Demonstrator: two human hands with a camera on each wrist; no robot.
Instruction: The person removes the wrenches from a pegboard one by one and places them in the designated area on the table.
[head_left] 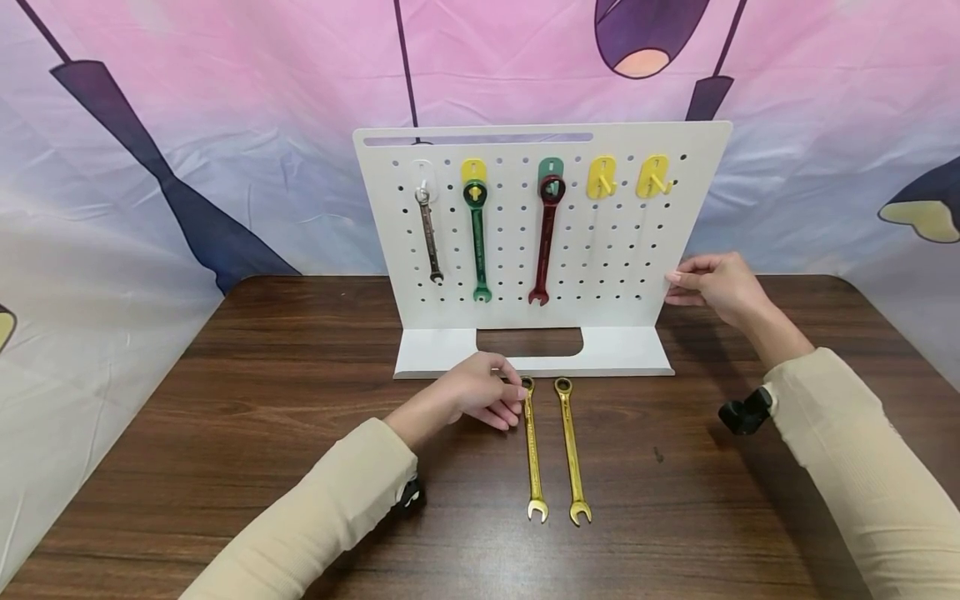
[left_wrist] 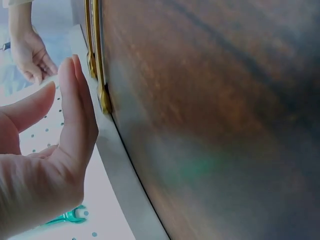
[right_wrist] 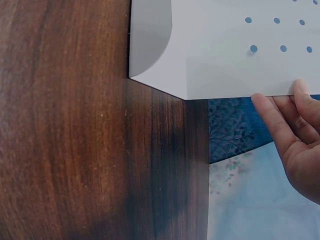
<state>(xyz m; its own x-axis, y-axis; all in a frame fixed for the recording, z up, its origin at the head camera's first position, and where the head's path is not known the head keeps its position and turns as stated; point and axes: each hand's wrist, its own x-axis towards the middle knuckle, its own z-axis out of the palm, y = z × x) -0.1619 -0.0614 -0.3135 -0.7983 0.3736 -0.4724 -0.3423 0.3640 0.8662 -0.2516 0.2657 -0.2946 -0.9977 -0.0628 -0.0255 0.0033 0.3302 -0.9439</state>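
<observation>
My left hand (head_left: 487, 392) is beside the ring end of the left gold wrench (head_left: 532, 450). In the left wrist view its thumb and fingers are apart, with nothing between them. A second gold wrench (head_left: 572, 454) lies just to the right, both with open ends towards me. My right hand (head_left: 720, 287) pinches the right edge of the white pegboard (head_left: 615, 292), thumb (right_wrist: 300, 87) at the front face. On the board hang a small silver wrench (head_left: 429, 237), a green wrench (head_left: 480, 242) and a dark red wrench (head_left: 547, 242).
Two yellow hooks (head_left: 602, 177) at the board's upper right carry nothing. The board's base (head_left: 435, 354) stands on a brown wooden table (head_left: 300, 400), with a cutout in its middle. A printed cloth (head_left: 262, 167) hangs behind.
</observation>
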